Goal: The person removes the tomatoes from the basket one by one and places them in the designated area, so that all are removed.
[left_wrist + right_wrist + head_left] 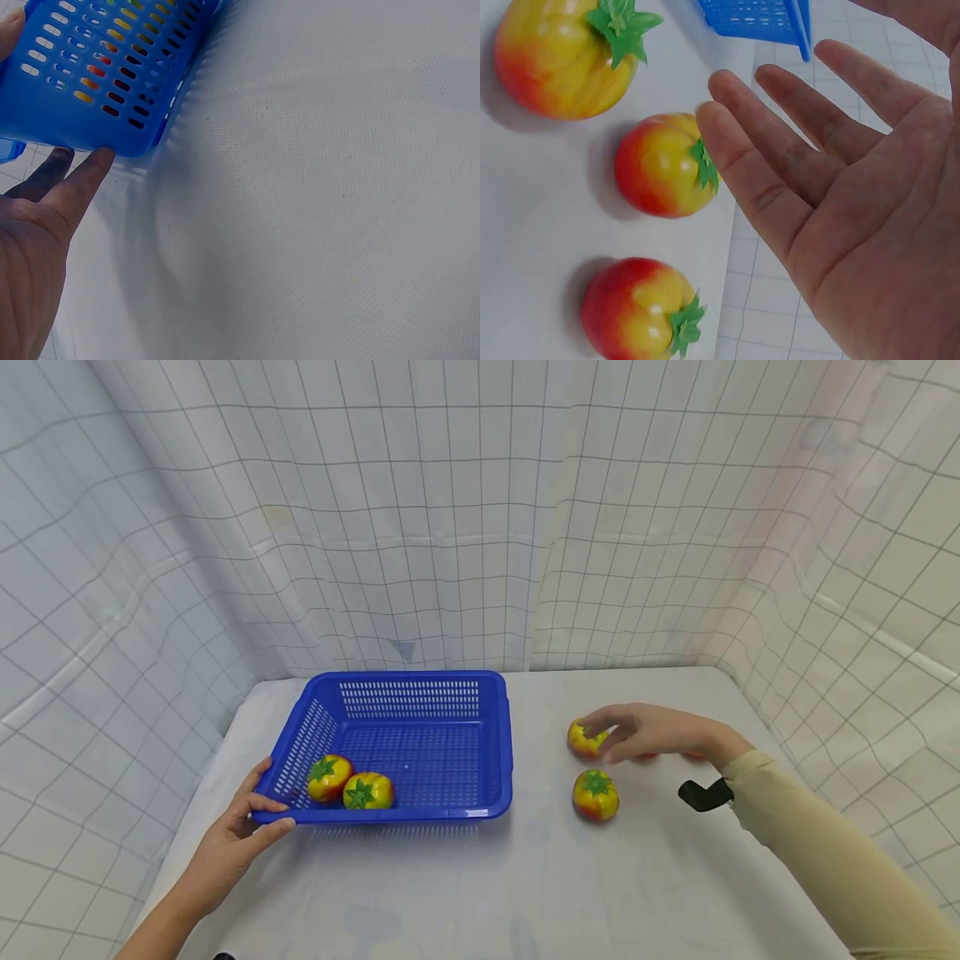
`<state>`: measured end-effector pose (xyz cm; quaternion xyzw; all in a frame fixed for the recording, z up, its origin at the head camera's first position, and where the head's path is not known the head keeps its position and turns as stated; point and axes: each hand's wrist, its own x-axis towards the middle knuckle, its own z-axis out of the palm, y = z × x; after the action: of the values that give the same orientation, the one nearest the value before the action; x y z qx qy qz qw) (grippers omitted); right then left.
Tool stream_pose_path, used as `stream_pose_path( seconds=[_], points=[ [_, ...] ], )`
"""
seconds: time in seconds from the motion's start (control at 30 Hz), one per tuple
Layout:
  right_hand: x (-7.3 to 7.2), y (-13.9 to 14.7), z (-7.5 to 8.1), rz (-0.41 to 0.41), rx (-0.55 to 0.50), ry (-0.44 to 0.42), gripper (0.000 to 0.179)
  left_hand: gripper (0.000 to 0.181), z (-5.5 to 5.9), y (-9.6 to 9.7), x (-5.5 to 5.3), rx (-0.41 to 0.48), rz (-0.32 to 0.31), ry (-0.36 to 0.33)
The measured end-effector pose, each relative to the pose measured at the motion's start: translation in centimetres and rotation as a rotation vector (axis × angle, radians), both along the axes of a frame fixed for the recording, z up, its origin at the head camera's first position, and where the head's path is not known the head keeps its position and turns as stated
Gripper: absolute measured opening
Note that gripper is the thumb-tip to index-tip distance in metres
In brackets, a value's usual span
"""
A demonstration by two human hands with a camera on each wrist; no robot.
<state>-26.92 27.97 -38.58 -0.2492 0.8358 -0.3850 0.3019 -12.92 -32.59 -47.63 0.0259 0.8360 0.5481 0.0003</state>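
A person's left hand grips the near left corner of a blue plastic basket, thumb on the front rim and fingers against the side, on a white-covered bench. Inside, two red-and-yellow tomatoes with green star-shaped tops sit by the near edge toward the left corner, the left tomato just beside the right tomato; their colors show through the slots in the left wrist view. To the basket's right, the right hand, its fingers parted and loosely bent, hovers with nothing in its hold. A far tomato lies partly behind its fingertips, a near tomato stands in full view, and red patches show beneath the hand. A beige sleeve covers the right forearm. A white grid-lined curtain hangs behind the bench.
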Motion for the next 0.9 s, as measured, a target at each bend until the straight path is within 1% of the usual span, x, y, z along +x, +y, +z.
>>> stream_pose_path(
  seconds=[0.13,0.23,0.33,0.4,0.6,0.7,0.8,0.9],
  points=[
    [-0.3,-1.1,0.1,-0.021,0.016,0.034,0.053,0.032,0.0,0.0,0.1,-0.001,0.001,0.007],
    [-0.6,-2.0,0.2,-0.017,0.011,0.076,0.047,0.032,0.0,0.1,0.1,0.0,0.003,0.01],
    [-1.0,-3.2,0.3,0.012,-0.029,0.12,0.044,0.032,0.0,0.1,0.1,-0.003,0.007,0.01],
    [-1.2,-4.1,0.4,0.015,-0.057,0.137,0.043,0.032,0.0,0.1,0.1,-0.01,0.01,0.01],
    [-1.4,-7.4,1.0,0.004,-0.104,0.161,0.039,0.033,-0.1,0.0,0.1,-0.015,0.004,0.01],
    [-1.5,-9.2,1.3,0.013,-0.12,0.161,0.042,0.033,-0.2,0.0,0.0,-0.019,0.002,0.011],
    [-1.6,-10.9,1.5,0.042,-0.144,0.157,0.043,0.033,-0.2,0.0,0.0,-0.025,0.002,0.012],
    [-1.9,-12.6,1.6,0.094,-0.169,0.153,0.041,0.032,-0.1,0.0,0.0,-0.02,-0.001,0.016]
  ],
)
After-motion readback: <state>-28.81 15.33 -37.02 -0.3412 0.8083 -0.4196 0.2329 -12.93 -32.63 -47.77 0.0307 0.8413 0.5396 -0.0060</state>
